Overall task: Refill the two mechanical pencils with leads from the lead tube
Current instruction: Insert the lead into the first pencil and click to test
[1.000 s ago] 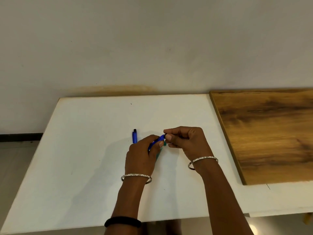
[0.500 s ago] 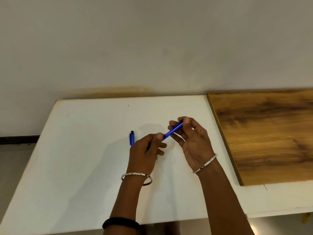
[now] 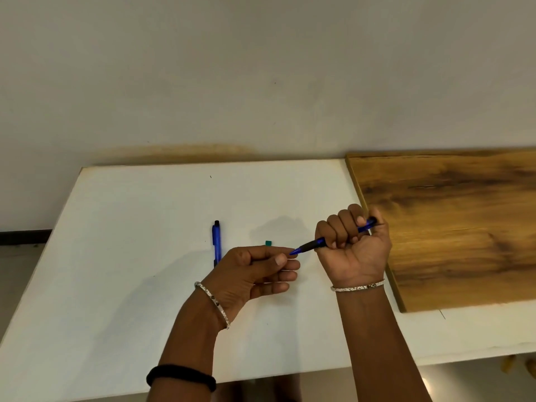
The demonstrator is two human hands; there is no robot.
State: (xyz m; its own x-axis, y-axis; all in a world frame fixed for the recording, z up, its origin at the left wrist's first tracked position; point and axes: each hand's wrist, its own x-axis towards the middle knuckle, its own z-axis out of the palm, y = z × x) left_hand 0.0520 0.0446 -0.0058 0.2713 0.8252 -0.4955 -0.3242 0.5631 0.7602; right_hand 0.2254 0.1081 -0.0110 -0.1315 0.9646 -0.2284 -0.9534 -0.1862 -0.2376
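My right hand [image 3: 352, 248] is closed in a fist around a blue mechanical pencil [image 3: 317, 243] with a black grip, and the thumb rests on its back end. The pencil's tip points left and down, right at the fingertips of my left hand [image 3: 255, 271]. That hand's thumb and forefinger are pinched together just below the tip, and I see nothing between them. A second blue pencil [image 3: 216, 242] lies on the white table [image 3: 130, 256], partly behind my left hand. The green end of the lead tube [image 3: 268, 243] shows just above my left hand.
A wooden board [image 3: 464, 227] lies on the table's right side, close to my right fist. A wall stands right behind the table. The table's front edge runs under my forearms.
My right hand has taken the pencil into a full fist and moved right, toward the board. My left hand has let go of the barrel and now sits at the tip. The green tube has come into sight.
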